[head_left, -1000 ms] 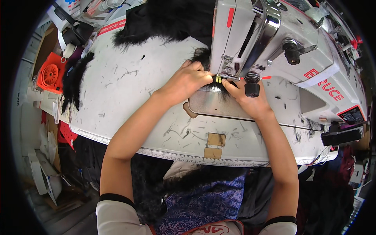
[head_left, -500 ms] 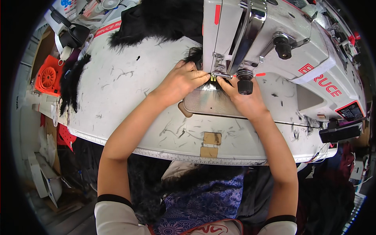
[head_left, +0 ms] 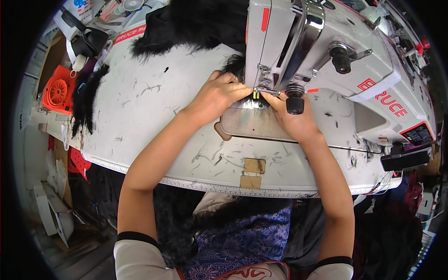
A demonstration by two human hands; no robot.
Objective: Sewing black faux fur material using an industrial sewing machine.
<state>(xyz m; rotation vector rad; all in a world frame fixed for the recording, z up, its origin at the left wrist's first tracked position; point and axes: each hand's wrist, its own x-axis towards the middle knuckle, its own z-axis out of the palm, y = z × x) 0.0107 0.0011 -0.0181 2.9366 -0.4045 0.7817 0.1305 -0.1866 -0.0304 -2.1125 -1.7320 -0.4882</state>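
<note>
A white sewing machine (head_left: 378, 65) stands over the table, its presser foot (head_left: 256, 94) down on a piece of black furry fabric (head_left: 233, 64). To the left of the foot, my left hand (head_left: 216, 99) has its fingers bent and pressed together on the fabric, the tips close to the foot. My right hand (head_left: 298, 122) is on the foot's right side, its fingers closed at the fabric's edge. A black knob (head_left: 295, 99) on the machine covers part of that hand. Some of the fabric lies hidden behind the machine head and my fingers.
More black fur (head_left: 186, 28) is heaped at the back of the white table (head_left: 140, 116). A dark fur strip (head_left: 88, 100) hangs by the left edge beside an orange-red plastic object (head_left: 58, 91). Loose fur tufts litter the tabletop. Purple patterned cloth (head_left: 242, 238) covers my lap.
Less of the black furry fabric shows in front of the presser foot than before. Both hands stay beside the foot. The whole view has shifted slightly.
</note>
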